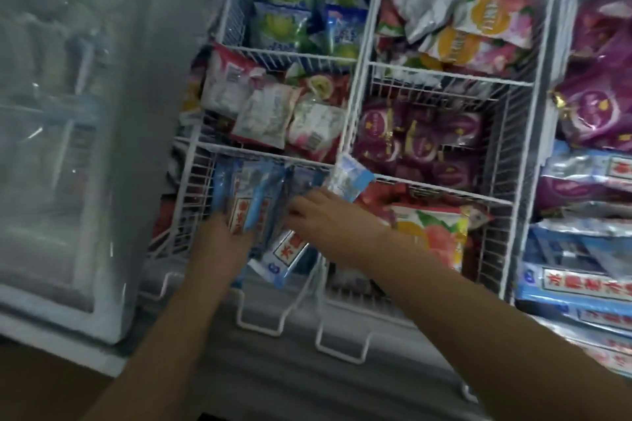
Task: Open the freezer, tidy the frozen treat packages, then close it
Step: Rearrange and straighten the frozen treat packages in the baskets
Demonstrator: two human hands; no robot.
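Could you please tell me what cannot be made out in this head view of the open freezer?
- Left hand fingertips: buried among the blue-and-white wrapped bars; grip unclear.
- Right hand: motion-blurred, fingers unreadable.
- Print on the wrappers: too blurred to read.
- Left side of the freezer: hidden under the frosted sliding glass lid.
- Purple foil packages at right: cut off by the frame edge.
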